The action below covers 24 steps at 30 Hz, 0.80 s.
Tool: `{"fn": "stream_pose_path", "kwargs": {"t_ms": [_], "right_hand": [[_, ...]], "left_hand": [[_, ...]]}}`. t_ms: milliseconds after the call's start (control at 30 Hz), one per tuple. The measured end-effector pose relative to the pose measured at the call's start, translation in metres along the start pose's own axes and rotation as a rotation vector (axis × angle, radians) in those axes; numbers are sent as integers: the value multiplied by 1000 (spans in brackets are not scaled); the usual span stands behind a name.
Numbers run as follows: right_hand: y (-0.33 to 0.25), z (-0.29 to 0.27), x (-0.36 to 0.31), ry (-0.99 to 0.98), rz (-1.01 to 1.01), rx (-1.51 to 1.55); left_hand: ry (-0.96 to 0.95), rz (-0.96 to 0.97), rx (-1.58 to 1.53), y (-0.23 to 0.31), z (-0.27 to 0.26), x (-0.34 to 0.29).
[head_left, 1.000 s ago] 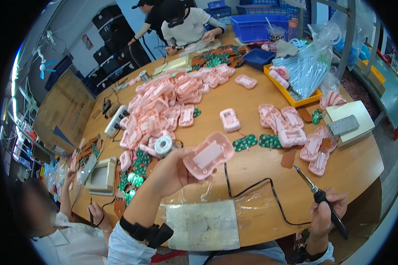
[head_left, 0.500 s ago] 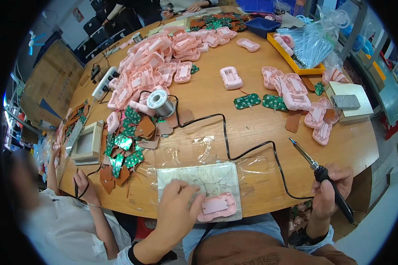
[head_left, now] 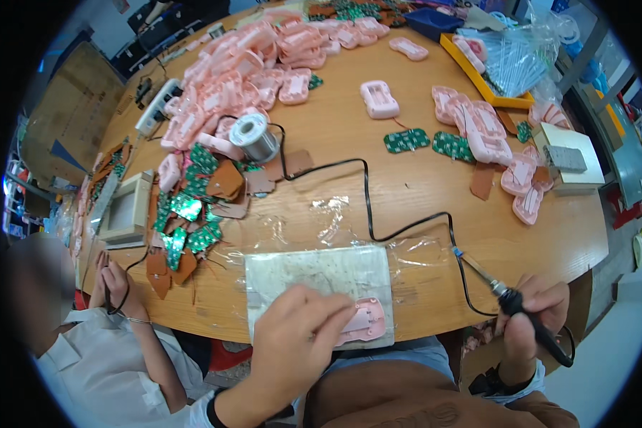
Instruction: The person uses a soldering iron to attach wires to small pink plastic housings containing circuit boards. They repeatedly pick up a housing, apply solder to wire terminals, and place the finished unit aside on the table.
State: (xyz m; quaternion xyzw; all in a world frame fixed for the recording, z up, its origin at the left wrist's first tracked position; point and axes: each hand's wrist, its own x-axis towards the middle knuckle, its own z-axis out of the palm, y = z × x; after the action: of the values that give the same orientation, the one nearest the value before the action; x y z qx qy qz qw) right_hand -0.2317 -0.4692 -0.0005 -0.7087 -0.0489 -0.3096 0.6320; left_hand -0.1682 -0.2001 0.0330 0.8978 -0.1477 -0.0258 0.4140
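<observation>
Low over the pale work board [head_left: 278, 267], my left hand [head_left: 299, 335] has its thumb and fingertips pressed together. Whatever they pinch, if anything, is hidden. Beneath the fingertips a pink plastic casing half [head_left: 369, 321] lies on the board, its left part covered by my hand. To the right, my right hand [head_left: 538, 307] grips a soldering iron [head_left: 515, 305] by its black handle. Its metal tip points up and to the left, held off the board near the black cord [head_left: 446, 221].
A solder wire spool [head_left: 255, 138] stands by green circuit boards [head_left: 185, 207] and brown pieces [head_left: 225, 180]. Behind is a heap of pink casings [head_left: 225, 85]. At right are more casings [head_left: 488, 135], a yellow tray [head_left: 478, 82] and a block-topped box [head_left: 549, 143]. A co-worker's hand [head_left: 118, 285] is at left.
My left hand has moved right over the casing, and its fingers have come together. The soldering iron's tip has dipped slightly. The whole view has shifted a little.
</observation>
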Motion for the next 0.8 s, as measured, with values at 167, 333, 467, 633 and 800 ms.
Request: {"fn": "stream_pose_path", "kwargs": {"t_ms": [167,333,467,633,800], "right_hand": [[0,1,-5,-347,-58,-32],[0,8,-5,-538,-28,-56],[2,14,-6,-615,-14,-99],[4,21,-2,-680,-41,-125],[7,25,0,-683,-55,-96]], "left_hand": [[137,80,38,-6,35,-26],[196,34,-30,-18,54,-33],[191,48,14,-19,55,-33],[193,47,32,-18,55,-29],[172,39,-14,-19,53,-28]]}}
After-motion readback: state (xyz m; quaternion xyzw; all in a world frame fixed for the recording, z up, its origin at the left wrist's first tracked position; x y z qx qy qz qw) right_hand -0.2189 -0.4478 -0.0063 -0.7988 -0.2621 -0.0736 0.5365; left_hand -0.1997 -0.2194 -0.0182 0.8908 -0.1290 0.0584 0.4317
